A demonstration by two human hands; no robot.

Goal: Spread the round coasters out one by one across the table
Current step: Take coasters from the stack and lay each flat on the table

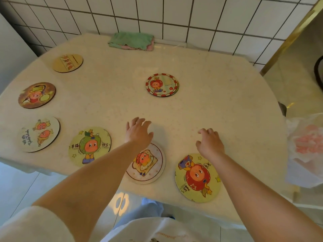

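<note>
Several round cartoon coasters lie spread on the cream table. A small stack of coasters with a red-bordered top sits mid-table. Along the left lie a tan coaster, a brown one and a white one. Near the front edge lie a green one, a toast-picture one and a yellow-green one. My left hand hovers open above the toast coaster's far edge, holding nothing. My right hand hangs with loosely curled fingers just beyond the yellow-green coaster, empty.
A folded green and pink cloth lies at the table's back edge against the white tiled wall. A translucent plastic bag with pink contents hangs off the right side. The table's front edge curves close to my body.
</note>
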